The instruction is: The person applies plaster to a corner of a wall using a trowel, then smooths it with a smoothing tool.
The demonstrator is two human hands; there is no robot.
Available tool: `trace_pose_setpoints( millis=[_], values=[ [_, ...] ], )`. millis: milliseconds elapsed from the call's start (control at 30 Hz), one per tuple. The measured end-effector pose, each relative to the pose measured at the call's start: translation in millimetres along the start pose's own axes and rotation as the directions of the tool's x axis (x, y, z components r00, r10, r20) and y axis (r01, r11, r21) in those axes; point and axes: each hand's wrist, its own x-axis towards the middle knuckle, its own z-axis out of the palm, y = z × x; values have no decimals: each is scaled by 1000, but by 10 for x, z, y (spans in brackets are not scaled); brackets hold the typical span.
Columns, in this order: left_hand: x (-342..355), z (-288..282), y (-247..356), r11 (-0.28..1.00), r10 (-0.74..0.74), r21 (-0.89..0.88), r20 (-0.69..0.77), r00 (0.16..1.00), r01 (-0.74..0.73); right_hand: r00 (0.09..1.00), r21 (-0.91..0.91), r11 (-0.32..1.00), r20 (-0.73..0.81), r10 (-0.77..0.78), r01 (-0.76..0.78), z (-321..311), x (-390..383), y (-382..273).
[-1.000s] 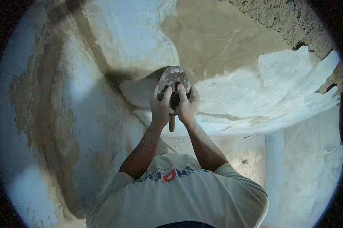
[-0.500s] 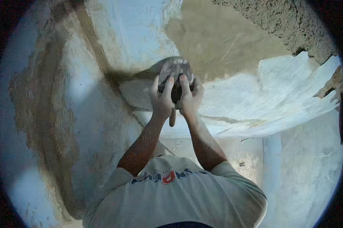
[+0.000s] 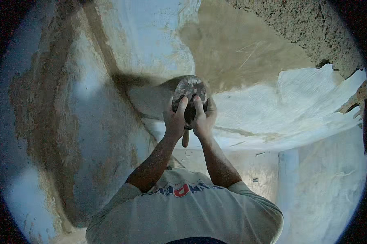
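Far left, the wall (image 3: 82, 122) is patchy, brown bare streaks w/ pale blue-white coat between. Moving right to the middle: both arms are raised straight up from the shoulders, elbows nearly locked, wrists bent back. The left hand (image 3: 174, 122) is wrapped on the left side of a round, plaster-caked float (image 3: 190, 91), fingers curled up over its back. The right hand (image 3: 204, 120) is clamped on the right side, index finger laid up the middle. So both hands are closed around the tool, pressed close together, thumbs nearly touching. A short handle stub (image 3: 186, 138) hangs below btw the wrists.

The float sits flat against the surface overhead, right at the edge where the damp brown patch (image 3: 232, 53) meets the smoothed white coat (image 3: 281, 110). Looks like the rubbing-in stage, blending that seam. Next move prob. needs steady even pressure and a sweep along the wet edge, keeping the face flat.

Far right: rough uncoated masonry (image 3: 305, 28) up top, a pale column (image 3: 289, 183) below.
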Motion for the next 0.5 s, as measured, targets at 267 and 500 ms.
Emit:
trace_pose_setpoints(
  millis=[267, 500],
  values=[
    [-11, 6, 11, 1000, 30, 8, -24, 999, -30, 997, 37, 997, -43, -64, 66, 29, -10, -4],
    [48, 130, 204, 996, 28, -89, 4, 1000, -28, 998, -115, 991, 13, -65, 66, 121, 103, -304]
  ],
)
